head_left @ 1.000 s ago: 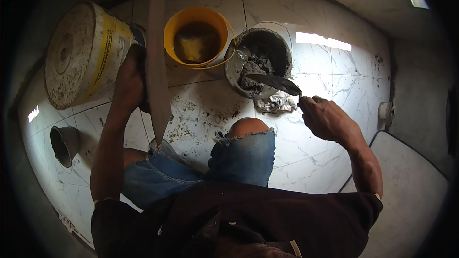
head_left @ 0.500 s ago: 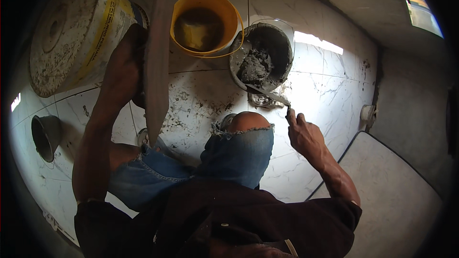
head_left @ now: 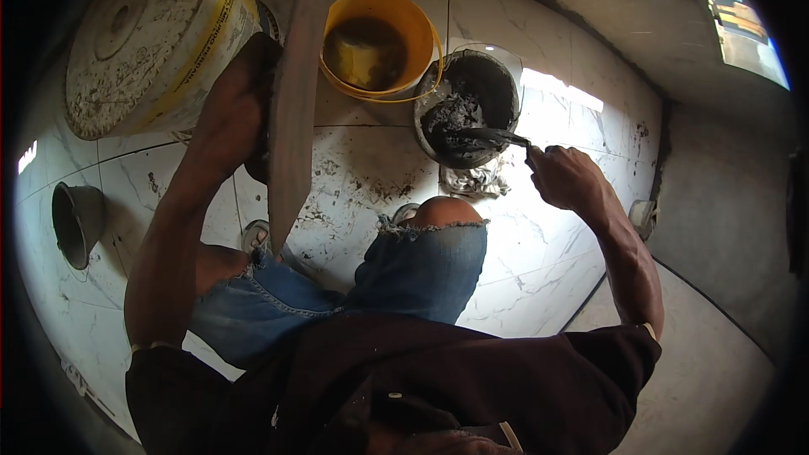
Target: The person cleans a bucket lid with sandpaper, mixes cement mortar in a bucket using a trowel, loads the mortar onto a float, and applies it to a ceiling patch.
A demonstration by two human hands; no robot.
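Note:
My left hand, fingers closed and partly hidden, grips a long, pale brownish flat board held lengthwise between my legs and the buckets. My right hand is closed on the handle of a trowel, whose dark blade lies in the wet grey mortar inside a dark bucket. A crumpled pale rag sits against that bucket's near side. Just left of it stands a yellow bucket with murky liquid inside. Left of my left hand is a large, spattered white bucket with its round end showing.
A small grey bucket is at the far left on the marble-look tiles, which carry mortar spatters. Grey plastered walls bound the right and far sides. My knees in torn jeans rise near the middle.
Half a second ago the trowel angled down from the bucket's near rim; now its blade is in the mortar, and my right hand is higher and further right. The view has shifted slightly.

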